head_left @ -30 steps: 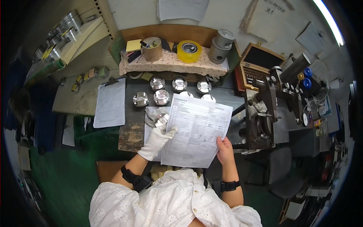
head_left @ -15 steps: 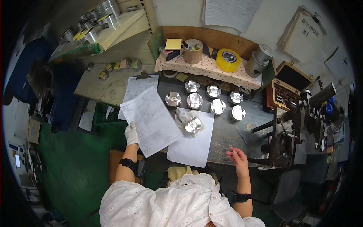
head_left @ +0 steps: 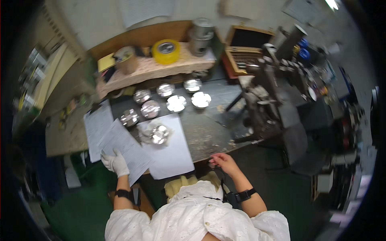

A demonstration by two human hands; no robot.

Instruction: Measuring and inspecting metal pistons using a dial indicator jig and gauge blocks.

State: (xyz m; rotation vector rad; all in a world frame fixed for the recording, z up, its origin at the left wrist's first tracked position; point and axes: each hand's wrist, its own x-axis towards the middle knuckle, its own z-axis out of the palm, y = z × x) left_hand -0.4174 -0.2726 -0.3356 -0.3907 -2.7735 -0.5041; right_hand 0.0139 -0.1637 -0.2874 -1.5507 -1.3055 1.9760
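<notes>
Nearest the body, the left hand in its white glove (head_left: 115,162) closes its fingers on the lower edge of a printed white paper sheet (head_left: 122,148), pinching it at the near-left corner of the bench. The sheet's long axis runs up and to the left, away from that hand, and it overlaps a clipboard with another white page (head_left: 97,128) just beyond it. The bare right hand (head_left: 225,162) rests with its fingers curled lightly on the near rim of the dark, scuffed metal bench top (head_left: 213,128), holding nothing, and well apart from the papers. So the left hand is clearly the nearer one to the sheet. Just to the right of it lies a second blank white sheet (head_left: 171,154), and on its far end sits a shiny metal piston wrapped in clear plastic (head_left: 157,133). Farther back, a cluster of bare shiny metal pistons (head_left: 177,102) stands in two rows. Beyond them, a yellow tape roll (head_left: 166,51) sits on a cloth-covered shelf (head_left: 152,68).
</notes>
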